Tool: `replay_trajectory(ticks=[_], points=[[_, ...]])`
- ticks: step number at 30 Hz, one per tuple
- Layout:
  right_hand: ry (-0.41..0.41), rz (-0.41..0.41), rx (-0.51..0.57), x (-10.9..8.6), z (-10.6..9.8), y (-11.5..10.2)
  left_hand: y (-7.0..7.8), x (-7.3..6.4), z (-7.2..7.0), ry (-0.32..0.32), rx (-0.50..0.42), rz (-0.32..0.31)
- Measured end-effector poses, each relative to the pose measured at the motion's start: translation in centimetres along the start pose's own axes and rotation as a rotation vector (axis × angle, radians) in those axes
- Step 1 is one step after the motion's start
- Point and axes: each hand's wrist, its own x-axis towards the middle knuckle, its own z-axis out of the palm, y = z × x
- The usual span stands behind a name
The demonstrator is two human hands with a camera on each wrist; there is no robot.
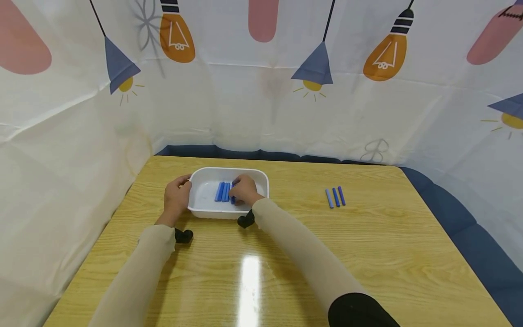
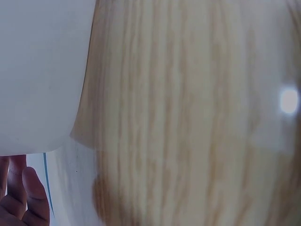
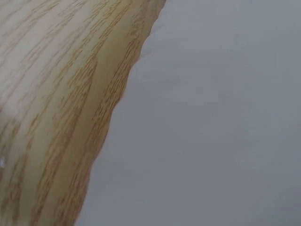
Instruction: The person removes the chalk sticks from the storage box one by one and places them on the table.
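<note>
The short blue sticks (image 1: 222, 192) lay side by side inside the white tray (image 1: 216, 214), about the middle of its floor, each running near to far. The right hand (image 1: 246, 190) was over them, its grip closed to a narrow pinch on one blue stick (image 1: 233, 200) at the right end of the row; the fingers partly covered that stick, and whether it touched the tray floor could not be told. The left hand (image 1: 177, 197) was at the tray's left end, its grip bent about the rim and outer wall.

The tray stood on the left part of a wood-grained counter (image 1: 294, 254). Well to the right of it lay three loose sticks, apart from one another: a light blue stick (image 1: 329, 199) on the left, a mid-blue stick (image 1: 336, 197) between, and a violet-blue stick (image 1: 341, 195) on the right.

Both arms wore beige sleeves (image 1: 302, 245), with a small black device (image 1: 246, 220) at each wrist. A bright reflection (image 1: 249, 290) showed on the near counter. Beyond the far edge hung a white curtain (image 1: 245, 109) printed with lamps and bulbs.
</note>
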Motion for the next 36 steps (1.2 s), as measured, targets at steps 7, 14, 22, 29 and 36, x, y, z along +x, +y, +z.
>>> replay_trajectory(ticks=[7, 14, 22, 29, 36], points=[[0.002, 0.005, 0.016, -0.1, -0.1, -0.1, 0.1, 0.0, 0.1, -0.001, -0.002, 0.004], [0.022, 0.006, 0.034, 0.0, -0.6, -0.1, 0.4, -0.1, 0.1, 0.001, 0.006, 0.004], [0.018, 0.001, 0.056, 0.2, -1.0, -0.1, 0.5, 0.0, 0.3, 0.01, 0.003, 0.007], [0.006, -0.019, 0.102, -0.2, -1.2, -0.1, 0.3, 0.0, 0.4, 0.005, 0.003, -0.002], [-0.015, -0.005, 0.129, -0.7, -1.7, -0.2, 0.3, 0.0, 0.5, -0.001, -0.007, -0.013]])
